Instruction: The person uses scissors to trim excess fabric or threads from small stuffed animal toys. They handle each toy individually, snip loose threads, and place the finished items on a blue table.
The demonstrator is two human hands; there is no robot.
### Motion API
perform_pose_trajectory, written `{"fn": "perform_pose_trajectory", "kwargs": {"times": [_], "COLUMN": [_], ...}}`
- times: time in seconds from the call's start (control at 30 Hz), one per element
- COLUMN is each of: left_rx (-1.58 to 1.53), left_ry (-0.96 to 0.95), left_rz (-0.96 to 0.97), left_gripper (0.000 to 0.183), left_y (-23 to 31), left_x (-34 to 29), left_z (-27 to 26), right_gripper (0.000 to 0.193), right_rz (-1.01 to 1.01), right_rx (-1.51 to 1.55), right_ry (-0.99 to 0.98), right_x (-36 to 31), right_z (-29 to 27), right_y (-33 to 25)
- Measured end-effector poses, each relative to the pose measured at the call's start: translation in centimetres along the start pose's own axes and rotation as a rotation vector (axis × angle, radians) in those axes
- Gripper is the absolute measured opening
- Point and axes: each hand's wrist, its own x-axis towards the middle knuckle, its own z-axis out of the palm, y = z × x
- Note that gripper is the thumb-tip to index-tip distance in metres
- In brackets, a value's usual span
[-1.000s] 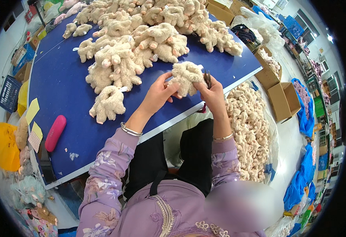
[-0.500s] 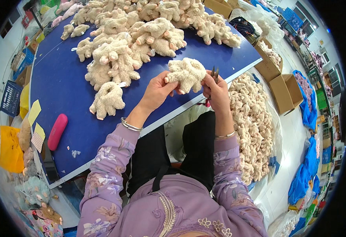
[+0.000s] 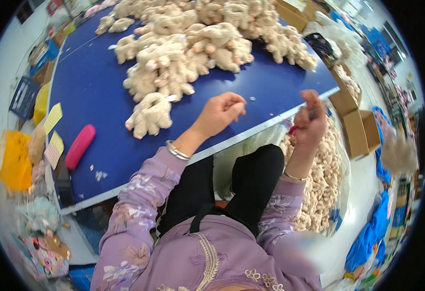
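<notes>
My left hand (image 3: 220, 114) is raised above the near edge of the blue table, its fingers curled in with nothing visible in them. To the right, my right hand (image 3: 312, 119) is lifted past the table's edge, slightly blurred. A small dark tool, which looks like thread snips (image 3: 313, 115), lies mostly hidden in its fingers. A blurred beige plush toy (image 3: 399, 153) is in the air at the far right, apart from my hands. On the table, the nearest plush toy (image 3: 150, 115) lies left of my left hand, before a heap of similar toys (image 3: 173, 53).
A large pile of plush toys (image 3: 319, 194) sits on the floor to the right, below the table's edge. Open cardboard boxes (image 3: 355, 131) stand beyond it. A pink case (image 3: 80, 146) and yellow paper slips (image 3: 53, 118) are at the table's left edge.
The plush toy held between both hands has been let go and now flies off to the right. My right hand has swung rightward, away from the left. The view has shifted slightly.
</notes>
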Motion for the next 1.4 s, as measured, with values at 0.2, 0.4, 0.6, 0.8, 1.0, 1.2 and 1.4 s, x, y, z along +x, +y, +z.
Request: {"fn": "perform_pose_trajectory", "kwargs": {"times": [0.2, 0.4, 0.6, 0.8, 1.0, 1.2, 1.4], "left_rx": [0.525, 1.365, 0.474, 1.005, 0.98, 0.964, 0.939], "left_ry": [0.172, 0.389, 0.246, 0.053, 0.041, 0.038, 0.115], "left_rz": [0.293, -0.043, 0.048, 0.329, 0.321, 0.304, 0.229], "left_gripper": [0.017, 0.054, 0.053, 0.075, 0.065, 0.043, 0.041], "left_y": [4.5, 8.2, 6.3, 5.7, 2.4, 2.7, 2.3], "left_x": [-3.9, -9.9, -7.9, -3.4, -2.2, -2.3, -2.0], "left_z": [-2.6, -10.4, -6.2, 0.5, 0.8, 0.4, 0.2], "right_gripper": [0.026, 0.027, 0.026, 0.022, 0.016, 0.017, 0.023], "right_rz": [-0.035, 0.137, 0.169, 0.16, 0.048, -0.038, -0.378], "right_rx": [-0.685, -0.234, -0.18, -0.341, -0.731, -0.965, -1.122], "right_ry": [-0.289, -0.211, -0.144, -0.186, -0.201, -0.126, -0.298], "right_x": [-3.1, -2.5, -3.9, -7.0, -7.0, -4.2, 1.4], "right_z": [1.5, 0.8, 0.6, 2.2, 0.5, -1.8, -1.0], "right_y": [8.9, 8.1, 7.4, 5.2, 5.1, 5.5, 7.2]}}
